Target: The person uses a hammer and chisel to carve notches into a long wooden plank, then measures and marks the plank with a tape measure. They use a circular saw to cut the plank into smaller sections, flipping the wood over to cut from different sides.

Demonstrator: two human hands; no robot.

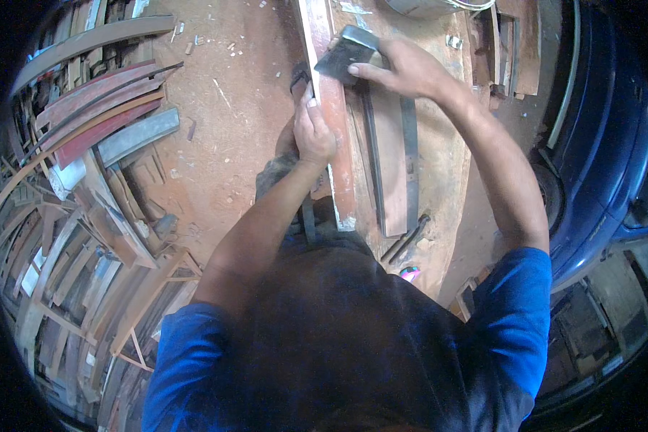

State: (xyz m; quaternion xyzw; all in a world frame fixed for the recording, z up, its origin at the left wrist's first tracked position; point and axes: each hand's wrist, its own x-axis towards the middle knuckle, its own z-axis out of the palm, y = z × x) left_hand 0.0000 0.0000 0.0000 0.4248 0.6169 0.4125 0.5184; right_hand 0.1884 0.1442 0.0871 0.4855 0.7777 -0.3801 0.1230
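Note:
A long reddish-brown wooden plank with a pale, chipped edge runs away from my body. My left hand is curled against its left edge, thumb along the side, and grips it; some fingertips are hidden. Over the plank's upper part, my right hand holds a dark, flat block with a paler grey edge. It looks like a sanding block, though its underside is hidden. The block rests on or just above the plank's face; I cannot tell which.
Beside the plank on the right lie another brown board and dark bars. Stacks of wood offcuts fill the left side. A blue car stands on the right. A bucket is at the far edge.

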